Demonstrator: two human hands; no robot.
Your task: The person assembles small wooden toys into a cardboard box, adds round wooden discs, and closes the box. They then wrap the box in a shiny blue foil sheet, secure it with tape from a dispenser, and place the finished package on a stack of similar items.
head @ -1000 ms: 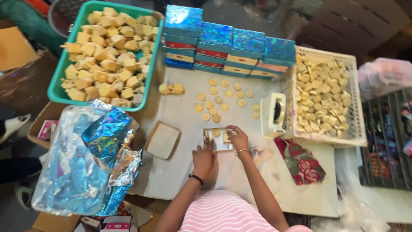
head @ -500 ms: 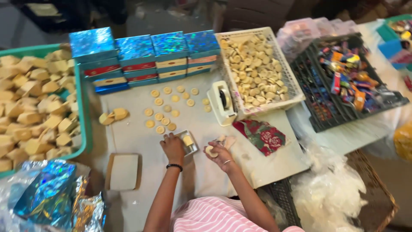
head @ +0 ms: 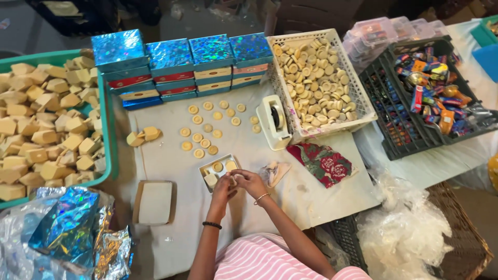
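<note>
Two hands meet at the middle of the head view, just at the 5 o'clock corner of a small open box. The left hand and the right hand touch each other, with fingers curled around a small pale piece between them; what exactly it is, I cannot tell. The box lies on the white table cover and holds one round yellow soap disc and pale pieces. At 12 o'clock from the box, loose soap discs are spread on the cover. Beyond them stands a row of shiny blue boxes. At 2 o'clock is a tape dispenser beside a white basket full of round discs. At 9 o'clock a green crate holds yellow soap blocks. A red floral cloth lies at 3 o'clock.
</note>
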